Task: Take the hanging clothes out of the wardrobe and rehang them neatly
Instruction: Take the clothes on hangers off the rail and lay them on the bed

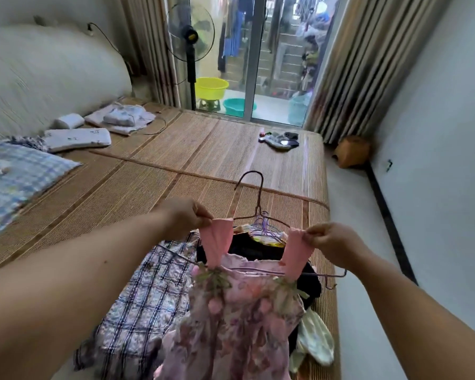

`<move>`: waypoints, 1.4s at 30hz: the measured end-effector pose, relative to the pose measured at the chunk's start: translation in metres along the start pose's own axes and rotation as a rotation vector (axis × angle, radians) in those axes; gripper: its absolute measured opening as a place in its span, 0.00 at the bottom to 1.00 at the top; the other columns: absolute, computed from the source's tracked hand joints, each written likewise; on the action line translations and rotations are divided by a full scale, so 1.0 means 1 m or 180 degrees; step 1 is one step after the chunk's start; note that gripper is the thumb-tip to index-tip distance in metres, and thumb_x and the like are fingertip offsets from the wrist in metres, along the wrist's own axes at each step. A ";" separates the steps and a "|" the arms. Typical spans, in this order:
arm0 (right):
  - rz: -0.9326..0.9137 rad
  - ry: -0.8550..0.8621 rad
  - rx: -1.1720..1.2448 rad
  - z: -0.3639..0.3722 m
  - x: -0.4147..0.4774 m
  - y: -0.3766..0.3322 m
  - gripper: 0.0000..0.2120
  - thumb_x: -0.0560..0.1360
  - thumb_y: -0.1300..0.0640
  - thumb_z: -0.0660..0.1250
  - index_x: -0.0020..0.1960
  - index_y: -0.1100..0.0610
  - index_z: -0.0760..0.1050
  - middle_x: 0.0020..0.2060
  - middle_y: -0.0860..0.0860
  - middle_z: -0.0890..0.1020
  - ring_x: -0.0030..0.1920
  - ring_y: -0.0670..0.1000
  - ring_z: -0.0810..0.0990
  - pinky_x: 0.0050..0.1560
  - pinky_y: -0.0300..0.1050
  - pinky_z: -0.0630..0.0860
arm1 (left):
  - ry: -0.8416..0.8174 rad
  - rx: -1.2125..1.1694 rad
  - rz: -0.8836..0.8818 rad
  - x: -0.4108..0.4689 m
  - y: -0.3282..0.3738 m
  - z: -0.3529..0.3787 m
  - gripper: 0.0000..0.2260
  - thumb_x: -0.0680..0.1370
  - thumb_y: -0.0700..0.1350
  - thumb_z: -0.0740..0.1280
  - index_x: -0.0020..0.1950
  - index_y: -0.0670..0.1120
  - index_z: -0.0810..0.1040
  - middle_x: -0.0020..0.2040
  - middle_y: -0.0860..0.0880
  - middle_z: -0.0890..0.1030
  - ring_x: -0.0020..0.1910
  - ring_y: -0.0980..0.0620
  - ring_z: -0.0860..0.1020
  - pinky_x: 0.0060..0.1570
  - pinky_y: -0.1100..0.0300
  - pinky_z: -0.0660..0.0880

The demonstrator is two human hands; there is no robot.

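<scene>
I've got the left hand [185, 215] pinching the top of one pink strap [217, 242] and the right hand [332, 244] pinching the other strap [298, 248], fingers curled tight on the cloth. The floral dress [239, 311] hangs from both hands, between and below them. A thin purple hanger [327, 275] crosses the dress just under the straps, its end poking out beneath my right wrist. Below the left hand lies a plaid shirt [137, 297]; between the hands sits a dark garment [258, 250], and just beyond them a wire hanger [251, 176] rests on the woven mat [176, 165].
</scene>
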State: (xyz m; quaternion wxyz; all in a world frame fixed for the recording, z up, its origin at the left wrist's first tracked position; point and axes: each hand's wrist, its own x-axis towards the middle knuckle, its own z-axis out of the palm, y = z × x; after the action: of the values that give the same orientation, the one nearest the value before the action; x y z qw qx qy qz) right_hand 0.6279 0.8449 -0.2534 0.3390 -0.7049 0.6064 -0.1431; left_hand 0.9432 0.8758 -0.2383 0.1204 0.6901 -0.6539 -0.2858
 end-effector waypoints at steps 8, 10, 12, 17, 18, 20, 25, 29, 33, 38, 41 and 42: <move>0.0349 0.0091 -0.0201 0.022 0.135 0.094 0.09 0.77 0.54 0.65 0.50 0.53 0.83 0.42 0.49 0.83 0.46 0.52 0.79 0.48 0.47 0.76 | -0.0176 0.0421 -0.0275 0.157 -0.007 0.088 0.10 0.77 0.46 0.65 0.55 0.53 0.82 0.53 0.52 0.83 0.52 0.50 0.79 0.54 0.56 0.75; 0.0391 0.0100 -0.0234 0.031 0.175 0.116 0.10 0.78 0.54 0.64 0.51 0.53 0.83 0.42 0.48 0.82 0.45 0.51 0.78 0.45 0.44 0.73 | -0.0158 0.0375 -0.0477 0.198 -0.014 0.111 0.11 0.78 0.46 0.64 0.55 0.54 0.82 0.53 0.52 0.83 0.52 0.49 0.79 0.55 0.53 0.75; 0.0436 0.0072 -0.0345 0.045 0.215 0.138 0.10 0.78 0.54 0.63 0.52 0.52 0.83 0.44 0.49 0.83 0.45 0.50 0.77 0.43 0.43 0.70 | -0.0164 0.0351 -0.0644 0.238 -0.023 0.133 0.11 0.78 0.46 0.63 0.56 0.56 0.82 0.55 0.53 0.82 0.53 0.49 0.79 0.55 0.53 0.76; 0.0783 0.0033 -0.0412 0.093 0.291 0.193 0.11 0.78 0.53 0.63 0.54 0.51 0.82 0.48 0.49 0.84 0.47 0.50 0.78 0.47 0.45 0.75 | -0.0237 0.0569 -0.0883 0.312 -0.055 0.188 0.12 0.78 0.46 0.60 0.55 0.59 0.80 0.54 0.53 0.81 0.51 0.48 0.78 0.48 0.57 0.74; 0.0839 -0.0007 -0.0417 0.103 0.301 0.204 0.11 0.78 0.52 0.63 0.54 0.51 0.82 0.49 0.49 0.84 0.48 0.51 0.79 0.48 0.46 0.75 | -0.0276 0.0621 -0.0905 0.323 -0.061 0.197 0.12 0.78 0.46 0.60 0.55 0.60 0.79 0.54 0.53 0.81 0.51 0.48 0.78 0.48 0.57 0.73; 0.0914 -0.0077 -0.0483 0.125 0.325 0.227 0.11 0.78 0.52 0.63 0.56 0.51 0.81 0.51 0.50 0.83 0.51 0.52 0.79 0.49 0.45 0.74 | -0.0387 0.0695 -0.0969 0.351 -0.075 0.217 0.14 0.78 0.45 0.61 0.58 0.60 0.79 0.57 0.52 0.80 0.55 0.47 0.78 0.51 0.57 0.72; 0.1087 -0.0151 -0.0487 0.169 0.366 0.265 0.12 0.78 0.51 0.63 0.57 0.52 0.81 0.53 0.54 0.83 0.54 0.55 0.79 0.46 0.42 0.71 | -0.0563 0.0847 -0.1044 0.398 -0.106 0.264 0.13 0.77 0.47 0.60 0.57 0.59 0.78 0.58 0.48 0.80 0.58 0.44 0.77 0.56 0.54 0.72; 0.0765 -0.0243 -0.0693 0.205 0.388 0.291 0.17 0.77 0.51 0.61 0.63 0.53 0.76 0.61 0.57 0.78 0.61 0.57 0.75 0.58 0.45 0.70 | -0.0736 0.0776 -0.0948 0.410 -0.132 0.305 0.23 0.74 0.61 0.59 0.69 0.62 0.68 0.70 0.53 0.70 0.68 0.47 0.69 0.66 0.49 0.67; 0.0638 -0.1118 -0.1205 0.229 0.385 0.297 0.43 0.67 0.26 0.52 0.76 0.44 0.50 0.77 0.50 0.51 0.76 0.53 0.47 0.73 0.62 0.53 | -0.1453 0.1328 -0.0727 0.389 -0.140 0.330 0.34 0.74 0.69 0.55 0.76 0.63 0.48 0.79 0.50 0.42 0.77 0.45 0.42 0.71 0.37 0.46; 0.0428 -0.1029 -0.1963 0.223 0.373 0.278 0.42 0.70 0.27 0.53 0.76 0.42 0.40 0.76 0.50 0.37 0.76 0.54 0.37 0.70 0.67 0.46 | -0.1250 0.1666 -0.0635 0.354 -0.133 0.321 0.38 0.74 0.66 0.59 0.77 0.56 0.44 0.79 0.48 0.40 0.77 0.45 0.40 0.71 0.38 0.45; 0.0013 -0.0794 -0.2147 0.212 0.365 0.244 0.41 0.72 0.29 0.54 0.76 0.43 0.40 0.77 0.51 0.38 0.76 0.55 0.38 0.71 0.64 0.47 | -0.0906 0.1649 -0.0623 0.333 -0.121 0.297 0.39 0.76 0.62 0.60 0.78 0.52 0.40 0.79 0.48 0.39 0.77 0.47 0.40 0.72 0.40 0.47; -0.0156 -0.0737 -0.2162 0.207 0.362 0.230 0.41 0.72 0.30 0.54 0.76 0.43 0.40 0.77 0.51 0.39 0.76 0.54 0.39 0.72 0.64 0.47 | -0.0813 0.1617 -0.0632 0.326 -0.116 0.285 0.39 0.76 0.61 0.59 0.78 0.51 0.39 0.78 0.48 0.39 0.77 0.47 0.39 0.72 0.41 0.47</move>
State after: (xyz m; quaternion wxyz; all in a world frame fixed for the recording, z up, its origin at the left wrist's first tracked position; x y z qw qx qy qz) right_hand 0.6615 0.5558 -0.6295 0.1484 -0.8032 0.5599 0.1393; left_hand 0.8767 0.6317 -0.6080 -0.1678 0.7172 -0.6436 -0.2080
